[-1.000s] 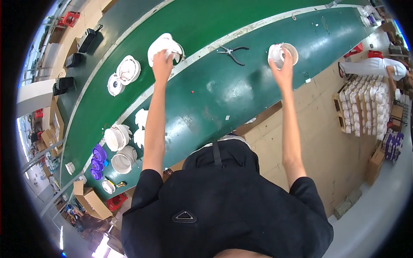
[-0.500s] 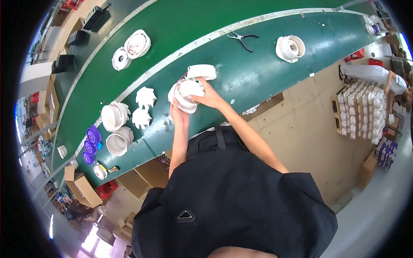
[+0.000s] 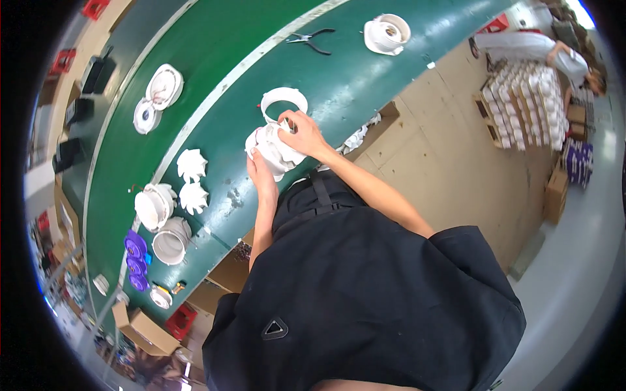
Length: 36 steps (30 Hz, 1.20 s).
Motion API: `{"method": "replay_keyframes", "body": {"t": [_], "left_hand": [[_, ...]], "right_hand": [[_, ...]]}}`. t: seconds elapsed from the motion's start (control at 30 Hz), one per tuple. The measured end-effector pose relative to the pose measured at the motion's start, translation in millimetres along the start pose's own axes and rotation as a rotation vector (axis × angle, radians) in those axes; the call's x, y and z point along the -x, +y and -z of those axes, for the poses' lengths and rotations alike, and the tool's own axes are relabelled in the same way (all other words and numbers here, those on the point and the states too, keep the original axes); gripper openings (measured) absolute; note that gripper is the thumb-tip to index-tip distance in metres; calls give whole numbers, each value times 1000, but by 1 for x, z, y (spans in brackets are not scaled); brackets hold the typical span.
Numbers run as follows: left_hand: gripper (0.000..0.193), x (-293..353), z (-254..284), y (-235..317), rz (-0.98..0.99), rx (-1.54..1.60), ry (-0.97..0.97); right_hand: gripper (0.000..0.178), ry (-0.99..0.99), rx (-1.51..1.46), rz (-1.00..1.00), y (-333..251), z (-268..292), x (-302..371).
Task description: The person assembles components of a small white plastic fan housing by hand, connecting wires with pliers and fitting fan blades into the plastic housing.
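Note:
Near the bench edge, my left hand (image 3: 263,177) grips the side of a white plastic fan housing (image 3: 266,142), thumb up along its wall. My right hand (image 3: 304,137) is closed over the housing's right side, fingertips pinched together; what lies between them is too small to make out. Just beyond, a white plastic ring (image 3: 299,97) stands against or very close to the housing, its opening showing the green bench. Two white finned fan wheels (image 3: 192,165) lie left of my left hand.
Pliers (image 3: 306,38) and another white housing (image 3: 376,40) lie farther along the bench (image 3: 352,85). At left are white housings (image 3: 154,207), purple round parts (image 3: 135,245) and a cardboard box (image 3: 151,333). A person (image 3: 574,63) stands by stacked white parts (image 3: 518,104) at right.
My right hand has gone from spread over the housing to a pinch at its right side. The white ring now shows its opening. The whole view has turned and shifted.

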<state>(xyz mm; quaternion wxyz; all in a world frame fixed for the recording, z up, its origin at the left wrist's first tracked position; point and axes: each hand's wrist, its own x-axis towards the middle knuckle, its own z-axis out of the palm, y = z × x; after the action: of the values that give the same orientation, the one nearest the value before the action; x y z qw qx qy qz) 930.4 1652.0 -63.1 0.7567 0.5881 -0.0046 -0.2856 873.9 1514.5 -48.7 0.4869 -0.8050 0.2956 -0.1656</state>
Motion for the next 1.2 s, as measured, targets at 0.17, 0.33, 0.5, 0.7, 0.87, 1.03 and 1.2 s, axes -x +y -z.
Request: {"method": "replay_keyframes", "body": {"t": [0.17,0.33,0.5,0.7,0.87,1.03,1.2], "left_hand": [[39,0,-13,6,-129,-182,-50],[39,0,1,6,-196,-389,-92],[38,-4,-10,13,-236,-271,-87],[39,-1,-2,17,-219,-301,-181],[38,0,1,17,-232,-272,-173],[36,-1,-7,23,-296,-408,-161],[37,-4,-5,20,-326,-482,-6]], "right_hand": [[22,196,-99,-144,-1,10,3],[17,462,-66,-289,32,40,4],[47,37,-415,-58,51,35,21],[107,-374,-271,-72,-4,24,17],[113,-386,-85,7,-23,30,27],[102,-260,-376,-52,-5,15,25],[91,-253,-281,-92,-13,12,24]]}}
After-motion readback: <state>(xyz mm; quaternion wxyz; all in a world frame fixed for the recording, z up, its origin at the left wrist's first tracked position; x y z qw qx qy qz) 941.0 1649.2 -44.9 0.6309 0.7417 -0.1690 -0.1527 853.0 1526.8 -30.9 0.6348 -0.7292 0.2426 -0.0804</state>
